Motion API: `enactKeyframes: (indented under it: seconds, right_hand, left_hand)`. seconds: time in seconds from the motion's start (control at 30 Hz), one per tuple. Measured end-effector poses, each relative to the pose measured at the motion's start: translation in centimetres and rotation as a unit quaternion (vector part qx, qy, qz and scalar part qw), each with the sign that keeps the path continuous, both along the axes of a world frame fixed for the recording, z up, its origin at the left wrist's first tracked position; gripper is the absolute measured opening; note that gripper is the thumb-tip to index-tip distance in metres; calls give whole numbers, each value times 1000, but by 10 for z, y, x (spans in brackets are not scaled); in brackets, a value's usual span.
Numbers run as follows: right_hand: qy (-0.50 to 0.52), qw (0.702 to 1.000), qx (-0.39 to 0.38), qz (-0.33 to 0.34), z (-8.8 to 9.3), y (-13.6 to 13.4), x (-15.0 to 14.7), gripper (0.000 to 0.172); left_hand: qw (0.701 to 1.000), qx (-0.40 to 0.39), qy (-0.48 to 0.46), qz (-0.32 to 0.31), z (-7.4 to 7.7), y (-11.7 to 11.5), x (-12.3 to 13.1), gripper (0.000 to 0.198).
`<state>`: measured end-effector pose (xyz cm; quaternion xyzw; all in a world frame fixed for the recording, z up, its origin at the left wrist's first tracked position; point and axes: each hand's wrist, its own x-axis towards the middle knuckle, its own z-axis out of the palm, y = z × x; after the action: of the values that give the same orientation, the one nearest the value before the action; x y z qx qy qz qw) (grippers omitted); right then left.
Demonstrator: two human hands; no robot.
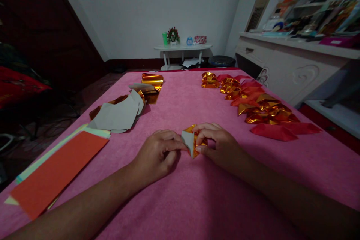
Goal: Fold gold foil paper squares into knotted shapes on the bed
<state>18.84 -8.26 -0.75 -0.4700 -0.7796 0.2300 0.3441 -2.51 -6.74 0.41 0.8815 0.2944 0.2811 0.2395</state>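
Note:
A small folded piece of gold foil paper [189, 140] lies on the pink cloth between my hands, part of its pale grey back facing up. My left hand [161, 152] is closed, its thumb and fingertips at the paper's left edge. From the right, my right hand [218, 143] pinches the gold side with curled fingers and thumb. To the left are loose sheets with grey backs [116, 114], a curled gold foil sheet [152, 79] and a stack topped by orange paper [60, 168]. Folded gold foil pieces [270, 110] and red folded pieces [274, 132] lie at the right.
The pink cloth [180, 202] covers the table under my arms. Beyond its far edge stands a small white table [185, 47] with a plant [173, 35]. A white dresser [292, 56] crowded with items is on the right, a dark door [42, 18] at the left.

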Motion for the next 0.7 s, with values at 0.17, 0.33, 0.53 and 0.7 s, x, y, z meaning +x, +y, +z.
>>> enactKeyframes:
  seconds: [0.17, 0.33, 0.53, 0.7]
  right_hand:
    - [-5, 1000, 6, -1, -1, 0, 0, 20]
    - [-2, 1000, 9, -2, -3, 1, 0, 21]
    - [-34, 998, 44, -11, -2, -4, -1, 17]
    - [-139, 987, 69, -38, 9, -14, -4, 11]
  left_hand:
    - [997, 58, 35, -41, -6, 0, 3, 41]
    - [995, 66, 34, -68, -9, 1, 3, 42]
    - [993, 68, 46, -85, -5, 10, 1, 35]
    - [992, 18, 13, -128, -5, 19, 1, 34]
